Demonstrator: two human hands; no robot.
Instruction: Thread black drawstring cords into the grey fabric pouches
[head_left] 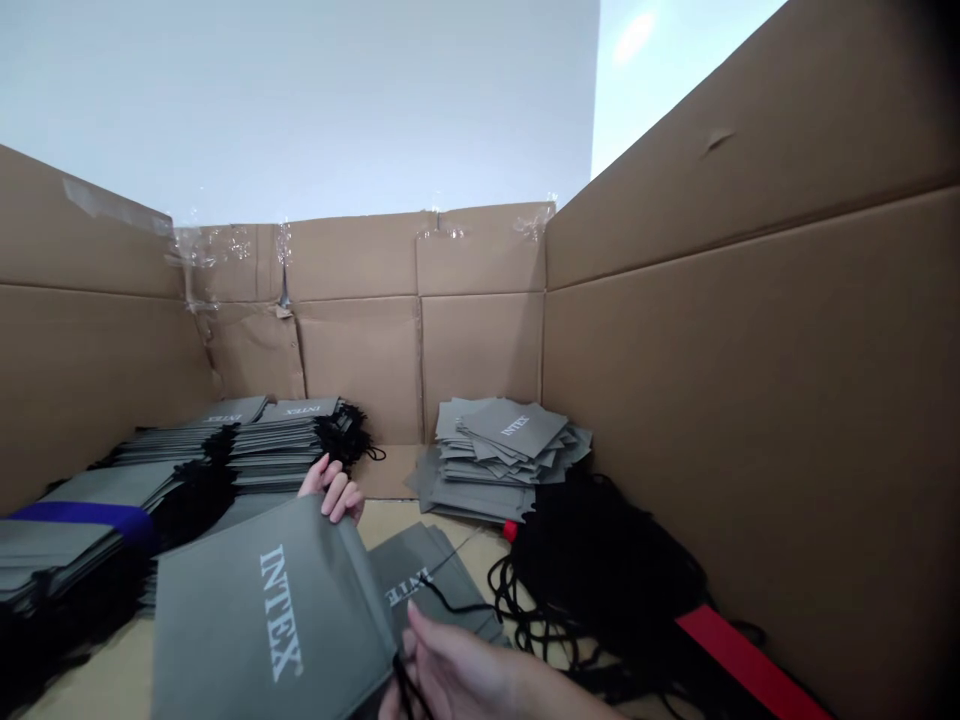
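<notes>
My left hand (334,488) grips the top edge of a flat grey pouch (225,600) from behind, with its fingertips curled over the edge. White "INTEX" lettering runs down the pouch, which is tilted toward me. At the pouch's lower right corner, black cord (405,685) hangs by the fingers of my right hand (461,668), which are closed around it. Just above that thumb, the end of another black cord (450,603) crosses a small stack of grey pouches (442,570). A thin line near this cord is too fine to identify.
Tall cardboard walls (480,350) enclose the work surface. Corded pouches stand in stacks (274,440) at the left, one bundle bound by a blue band (82,515). More pouches (510,450) are piled at back right, beside a heap of black cords (600,560) with a red strip (742,660).
</notes>
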